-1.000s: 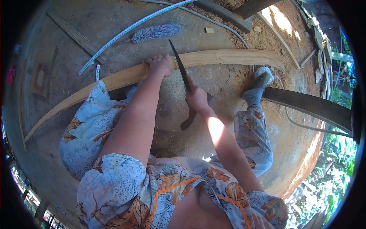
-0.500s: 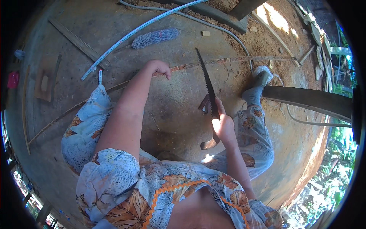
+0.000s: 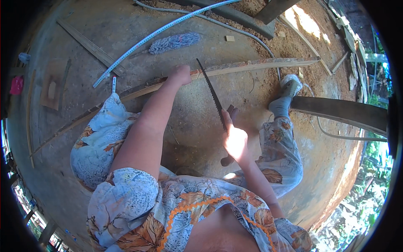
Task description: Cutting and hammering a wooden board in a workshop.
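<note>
A long wooden strip with a rough, bark-like edge crosses in front of me from lower left to far right. My left hand is closed around it near its middle, left of the saw. A hand saw with a dark toothed blade and a curved wooden handle is gripped in my right hand. Its blade points away and to the left, and its far end overlaps the strip just right of my left hand; whether it touches cannot be made out. A small dark brown object lies beyond my right hand, partly hidden.
A measuring tape curves across the floor beyond my left hand, near a fluffy grey-blue duster. Thin slats lie at the far left. A dark beam juts in at right, near my foot. Sawdust covers the far right.
The strip has tilted, so a broader pale side shows, and its right part sits slightly farther away. My left hand has shifted right with it. My right hand and the saw have moved left.
</note>
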Available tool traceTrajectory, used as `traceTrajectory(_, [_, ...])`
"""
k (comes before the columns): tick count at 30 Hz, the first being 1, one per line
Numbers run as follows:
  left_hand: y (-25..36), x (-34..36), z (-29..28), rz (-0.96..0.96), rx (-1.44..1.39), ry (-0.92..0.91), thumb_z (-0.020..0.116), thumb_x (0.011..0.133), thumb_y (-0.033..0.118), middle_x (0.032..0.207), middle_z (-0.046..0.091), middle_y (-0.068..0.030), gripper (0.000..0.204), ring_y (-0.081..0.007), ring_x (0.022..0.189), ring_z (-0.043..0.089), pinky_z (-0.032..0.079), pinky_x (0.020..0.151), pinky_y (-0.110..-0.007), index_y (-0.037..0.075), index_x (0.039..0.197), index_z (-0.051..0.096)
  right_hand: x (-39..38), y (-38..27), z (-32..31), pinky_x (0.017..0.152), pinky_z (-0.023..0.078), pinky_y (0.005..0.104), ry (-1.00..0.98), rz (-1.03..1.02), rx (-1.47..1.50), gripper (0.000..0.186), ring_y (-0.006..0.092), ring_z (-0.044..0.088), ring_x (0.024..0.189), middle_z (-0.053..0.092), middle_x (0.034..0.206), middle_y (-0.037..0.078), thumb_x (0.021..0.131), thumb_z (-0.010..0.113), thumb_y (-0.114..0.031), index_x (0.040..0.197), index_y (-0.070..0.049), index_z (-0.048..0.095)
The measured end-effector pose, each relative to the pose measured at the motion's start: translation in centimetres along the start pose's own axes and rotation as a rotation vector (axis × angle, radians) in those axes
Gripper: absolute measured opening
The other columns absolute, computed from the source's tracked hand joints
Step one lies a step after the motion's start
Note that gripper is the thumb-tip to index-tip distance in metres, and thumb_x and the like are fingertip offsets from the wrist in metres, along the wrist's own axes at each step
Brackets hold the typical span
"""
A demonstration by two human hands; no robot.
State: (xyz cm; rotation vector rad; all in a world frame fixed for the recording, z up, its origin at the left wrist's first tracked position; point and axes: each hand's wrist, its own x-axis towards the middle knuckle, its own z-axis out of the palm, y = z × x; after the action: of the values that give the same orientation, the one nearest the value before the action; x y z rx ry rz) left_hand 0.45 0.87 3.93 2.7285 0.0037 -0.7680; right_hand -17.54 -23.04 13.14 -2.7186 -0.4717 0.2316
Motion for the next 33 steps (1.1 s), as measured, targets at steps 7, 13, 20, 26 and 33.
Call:
traceTrajectory(7, [-0.1,0.2,1.1,0.005,-0.002,0.046,0.056,0.076,0.012,0.106,0.064,-0.0170,0.025,-0.0306,0.103,0.060,0.046,0.090,-0.041,0.004,0.097,0.067,-0.3,0.0,0.7,0.046,0.045,0.0334,-0.041,-0.012,-0.035,0.071,0.0238,0.055,0.046,0.055,0.054,0.009,0.069,0.055,-0.005,0.138,-0.004,0.036])
traceTrajectory(13, [0.0,0.1,0.8,0.009,0.024,0.017,0.055,0.076,0.011,0.105,0.064,-0.0175,0.024,-0.0308,0.103,0.060,0.047,0.089,-0.041,0.004,0.096,0.067,3.8,-2.0,-0.5,0.055,0.049,0.0382,-0.236,0.105,-0.060,0.074,0.0283,0.060,0.056,0.059,0.064,0.016,0.073,0.052,-0.005,0.142,-0.009,0.027])
traceTrajectory(20, [0.5,-0.2,1.8,-0.004,0.006,0.089,0.055,0.076,0.010,0.103,0.064,-0.0180,0.021,-0.0313,0.101,0.060,0.046,0.089,-0.041,0.003,0.093,0.067,9.9,-3.2,0.4,0.071,0.050,0.0394,-0.435,0.249,-0.086,0.074,0.0326,0.064,0.083,0.065,0.091,0.020,0.076,0.049,-0.005,0.144,-0.014,0.022])
traceTrajectory(26, [0.3,-0.8,3.6,0.023,0.026,0.176,0.056,0.077,0.012,0.102,0.064,-0.0178,0.020,-0.0317,0.099,0.061,0.047,0.087,-0.042,0.005,0.093,0.067,5.8,-3.1,-6.7,0.058,0.049,0.0354,-0.004,0.200,0.166,0.072,0.0322,0.061,0.061,0.062,0.068,0.016,0.072,0.053,-0.004,0.140,-0.017,0.034])
traceTrajectory(33, [0.9,-0.9,3.3,0.019,0.040,0.155,0.056,0.077,0.012,0.099,0.065,-0.0180,0.020,-0.0327,0.097,0.061,0.048,0.085,-0.042,0.005,0.092,0.067,0.2,0.0,-1.3,0.050,0.047,0.0338,0.036,0.003,-0.045,0.071,0.0233,0.058,0.049,0.056,0.055,0.008,0.066,0.056,-0.004,0.135,-0.009,0.041])
